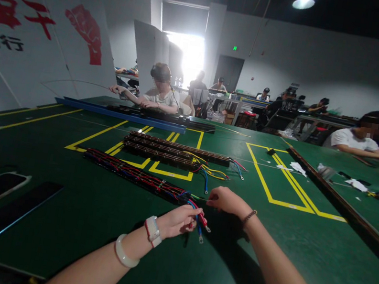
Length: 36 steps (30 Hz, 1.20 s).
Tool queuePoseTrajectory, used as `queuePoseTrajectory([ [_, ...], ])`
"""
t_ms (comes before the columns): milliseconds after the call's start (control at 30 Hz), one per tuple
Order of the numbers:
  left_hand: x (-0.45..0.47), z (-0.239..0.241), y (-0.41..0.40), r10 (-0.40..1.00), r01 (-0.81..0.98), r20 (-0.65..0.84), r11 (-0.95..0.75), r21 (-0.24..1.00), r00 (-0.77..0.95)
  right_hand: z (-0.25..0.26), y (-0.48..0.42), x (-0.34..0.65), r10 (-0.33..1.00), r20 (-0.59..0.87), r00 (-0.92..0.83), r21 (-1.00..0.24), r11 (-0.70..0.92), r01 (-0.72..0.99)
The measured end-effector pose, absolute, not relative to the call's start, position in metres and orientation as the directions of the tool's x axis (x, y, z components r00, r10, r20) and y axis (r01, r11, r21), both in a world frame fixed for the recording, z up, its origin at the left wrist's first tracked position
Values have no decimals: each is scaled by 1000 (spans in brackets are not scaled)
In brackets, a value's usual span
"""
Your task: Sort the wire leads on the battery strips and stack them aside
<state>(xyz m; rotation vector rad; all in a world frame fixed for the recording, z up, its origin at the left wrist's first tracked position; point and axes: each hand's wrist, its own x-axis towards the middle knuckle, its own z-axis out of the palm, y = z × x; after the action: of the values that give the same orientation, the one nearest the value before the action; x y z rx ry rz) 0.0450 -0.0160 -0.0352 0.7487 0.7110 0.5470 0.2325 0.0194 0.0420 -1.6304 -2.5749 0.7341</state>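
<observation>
A long black strip wired in red and blue (136, 175) lies across the green table in front of me. Red and blue cables with ring terminals (202, 231) come out of its right end. My left hand (180, 220) is closed round these cables, thumb on top. Just beyond, my right hand (228, 201) pinches the tip of a thin green wire (198, 198) from the same end. Behind them rests a bundle of similar dark strips (162, 150), with yellow, red and blue leads at its right; one blue lead ends close to my right hand.
Two phone-like dark slabs (18, 210) lie at the left. A blue channel (117, 113) runs along the far edge, before a seated person (161, 93). A long brown strip (329, 194) crosses the right side, near paper scraps (297, 168). Yellow tape marks the tabletop.
</observation>
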Motion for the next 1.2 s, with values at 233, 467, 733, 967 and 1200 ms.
queuePoseTrajectory([
  [233, 41, -33, -14, 595, -150, -384, 655, 740, 706, 35, 29, 234, 907, -1, -421, -75, 420, 904],
  [467, 38, -29, -16, 504, -28, -353, 603, 797, 788, 11, 50, 240, 848, 129, -515, 61, 511, 857],
  [733, 45, -36, -11, 540, -52, -419, 656, 753, 730, -6, 39, 243, 722, 273, -636, 164, 617, 770],
  [967, 49, -37, -16, 597, -142, -406, 664, 734, 692, -6, -9, 242, 617, 413, -670, 49, 719, 693],
  [1200, 47, -42, -16, 570, -221, -338, 696, 683, 749, -8, -31, 253, 627, 324, -709, -246, 779, 576],
])
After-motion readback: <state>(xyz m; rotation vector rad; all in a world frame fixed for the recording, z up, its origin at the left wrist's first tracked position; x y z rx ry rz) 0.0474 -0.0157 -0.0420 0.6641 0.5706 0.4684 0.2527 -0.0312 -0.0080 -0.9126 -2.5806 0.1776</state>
